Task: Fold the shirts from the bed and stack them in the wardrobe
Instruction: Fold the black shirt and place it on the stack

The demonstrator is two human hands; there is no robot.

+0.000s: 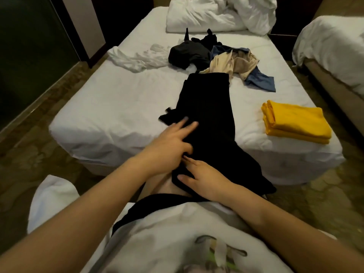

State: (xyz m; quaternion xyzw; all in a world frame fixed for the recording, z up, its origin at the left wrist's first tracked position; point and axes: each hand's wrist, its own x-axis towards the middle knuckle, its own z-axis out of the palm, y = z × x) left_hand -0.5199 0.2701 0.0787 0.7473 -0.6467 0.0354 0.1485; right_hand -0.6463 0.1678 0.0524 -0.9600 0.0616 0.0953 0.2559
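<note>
Left hand [171,146]: we see the index and middle fingers straight, lying flat on the black shirt [208,115]. The remaining fingers are bent at the cloth's near-left edge. The hand is blurred, so we cannot tell whether they pinch the fabric.

Right hand [202,174]: just beside the left hand, on its near side. The fingers are straight and spread and press on the shirt's lower part, with the thumb at the cloth edge. It grips nothing.

The black shirt lies in a long strip on the bed [118,99], running from under both hands away from them. Its near end hangs over the mattress edge, to the right of the right hand.

Well to the right of the hands we note a folded yellow shirt [297,123] on the bed. Beyond the black shirt's far end sits a pile of loose clothes [226,60] in black, beige and blue. Far left of that pile lies a crumpled white garment [137,58].
</note>
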